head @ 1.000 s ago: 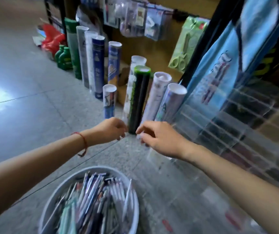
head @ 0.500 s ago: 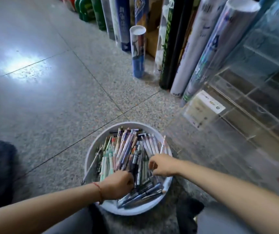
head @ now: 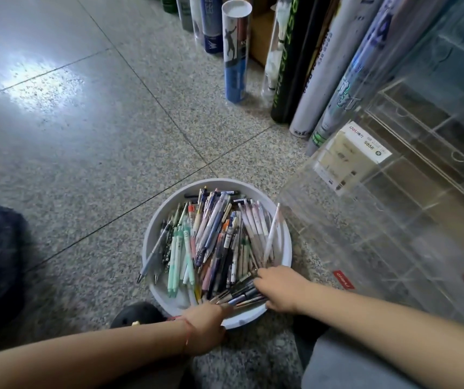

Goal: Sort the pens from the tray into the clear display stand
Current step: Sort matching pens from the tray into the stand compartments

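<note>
Right hand (head: 280, 289) clutches dark pens (head: 242, 294) in the round white plastic tray (head: 219, 182) — left hand's (head: 205, 324) grip unclear — tangled neighbours may spill.

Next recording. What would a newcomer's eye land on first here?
The round white tray on the speckled floor, low and centre, heaped with mixed pens. The left hand and the right hand reach into the pile at its near edge. To its right looms the clear display stand, with tall tubes lined up along the top.
</note>
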Motion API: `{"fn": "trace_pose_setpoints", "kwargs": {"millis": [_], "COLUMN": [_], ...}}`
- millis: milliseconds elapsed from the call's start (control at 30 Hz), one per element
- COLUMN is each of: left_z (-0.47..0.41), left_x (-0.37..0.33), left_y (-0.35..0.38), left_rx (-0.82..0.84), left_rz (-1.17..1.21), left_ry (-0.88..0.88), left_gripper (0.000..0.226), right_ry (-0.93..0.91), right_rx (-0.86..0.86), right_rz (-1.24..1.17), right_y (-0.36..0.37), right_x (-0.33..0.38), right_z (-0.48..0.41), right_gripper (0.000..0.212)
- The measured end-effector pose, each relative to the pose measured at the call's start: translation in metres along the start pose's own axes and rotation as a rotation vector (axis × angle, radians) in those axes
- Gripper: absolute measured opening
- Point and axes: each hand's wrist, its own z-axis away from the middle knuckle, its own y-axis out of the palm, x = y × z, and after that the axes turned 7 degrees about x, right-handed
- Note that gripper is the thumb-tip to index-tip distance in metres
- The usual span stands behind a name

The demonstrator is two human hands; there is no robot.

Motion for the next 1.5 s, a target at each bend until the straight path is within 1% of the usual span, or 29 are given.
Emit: {"fn": "trace_pose_setpoints", "kwargs": {"millis": [67,133,200,333,367,400,533,633,700,800,900,1000,1033,1100,1133,1233,1300,1367,1500], "left_z": [-0.005,-0.007,-0.008,-0.008,-0.008,-0.007,-0.005,-0.008,-0.01,-0.012,-0.014,-0.015,-0.014,-0.013,-0.012,-0.014,-0.016,-0.018,-0.022], "left_x": [-0.001,-0.003,-0.004,0.001,0.002,0.003,0.005,0.001,-0.003,-0.012,-0.017,-0.012,-0.008,0.0,0.005,0.011,0.008,0.004,0.003], "left_y": [-0.001,-0.004,-0.007,-0.015,-0.018,-0.02,-0.025,-0.029,-0.033,-0.038,-0.04,-0.042,-0.044,-0.047,-0.048,-0.046,-0.043,-0.04,-0.041], "left_rx": [0.014,-0.002,-0.024,-0.048,-0.061,-0.079,-0.21,-0.349,-0.429,-0.5,-0.503,-0.469,-0.466,-0.494,-0.512,-0.517,-0.499,-0.486,-0.474], "left_rz": [0.023,0.057,0.079,0.097,0.093,0.089,0.168,0.271,0.318,0.372,0.448,0.583,0.648,0.753,0.792,0.869,0.898,0.914,0.942], "left_ry": [-0.01,-0.011,-0.017,-0.003,0.002,0.005,0.054,0.107,0.14,0.164,0.154,0.114,0.091,0.026,-0.009,-0.087,-0.131,-0.155,-0.14], "left_gripper": [0.051,0.045,0.04,0.038,0.036,0.035,0.029,0.023,0.021,0.023,0.019,0.012,0.013,0.012,0.01,0.008,0.018,0.025,0.024], "right_ry": [-0.018,-0.04,-0.043,-0.059,-0.054,-0.036,0.101,0.114,0.092,0.046,0.022,0.076,0.117,0.182,0.165,0.102,0.163,0.29,0.442], "right_rx": [-0.008,-0.008,0.001,-0.011,-0.023,-0.04,-0.096,-0.072,-0.066,-0.041,-0.03,-0.135,-0.188,-0.23,-0.218,-0.164,-0.172,-0.207,-0.284], "right_rz": [0.073,0.087,0.037,-0.063,-0.127,-0.24,-0.893,-1.272,-1.423,-1.568,-1.688,-1.822,-1.784,-1.489,-1.347,-1.103,-0.925,-0.894,-0.882], "right_y": [0.003,0.002,0.001,-0.001,-0.002,-0.003,-0.012,-0.023,-0.029,-0.038,-0.046,-0.05,-0.049,-0.045,-0.043,-0.033,-0.025,-0.019,-0.016], "right_x": [0.004,0.006,0.004,-0.004,-0.007,-0.01,-0.025,-0.035,-0.04,-0.041,-0.037,-0.031,-0.03,-0.025,-0.02,0.005,0.018,0.023,0.025], "right_z": [0.0,-0.001,-0.001,0.0,0.001,0.002,0.005,0.011,0.013,0.013,0.013,0.01,0.007,0.003,0.0,-0.01,-0.018,-0.023,-0.023], "right_gripper": [0.029,0.027,0.026,0.026,0.025,0.024,0.017,0.019,0.019,0.013,0.015,0.018,0.019,0.021,0.022,0.021,0.019,0.02,0.019]}}
